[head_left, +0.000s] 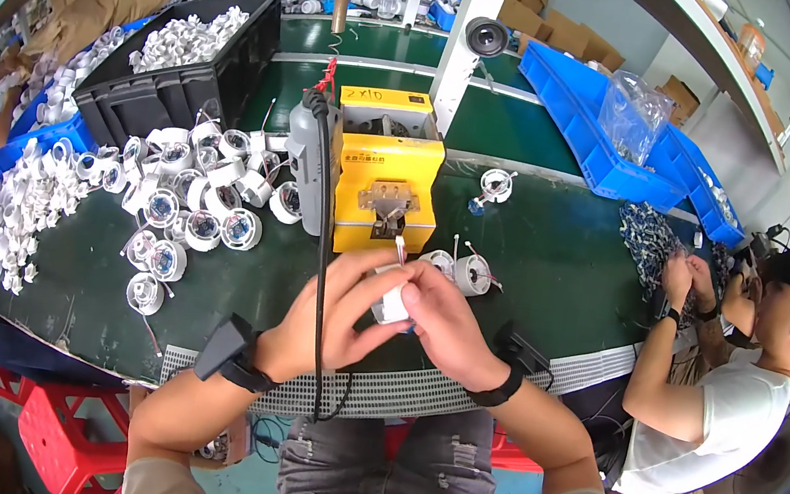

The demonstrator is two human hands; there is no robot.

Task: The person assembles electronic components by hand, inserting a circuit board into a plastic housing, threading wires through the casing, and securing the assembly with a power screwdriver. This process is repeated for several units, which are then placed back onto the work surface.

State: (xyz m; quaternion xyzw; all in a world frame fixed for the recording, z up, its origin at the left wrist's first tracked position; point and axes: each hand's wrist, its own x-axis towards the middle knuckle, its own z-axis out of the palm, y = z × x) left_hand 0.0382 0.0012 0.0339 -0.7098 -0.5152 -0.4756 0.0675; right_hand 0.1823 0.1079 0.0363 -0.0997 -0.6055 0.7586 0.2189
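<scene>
Hands, left hand point(330, 314) and right hand point(439, 326), pinch one white fitting point(394, 303) before the yellow machine point(385, 185); many white fittings point(190, 193) left of it look unworked.

The scene is evenly and brightly lit from overhead; soft shadows are cast. Straight edges are bent near the black rim, where detail is blurred.

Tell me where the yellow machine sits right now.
In the head view the yellow machine stands mid-table on the green mat, just beyond both hands; the pile of white round housings lies to its left.
</scene>
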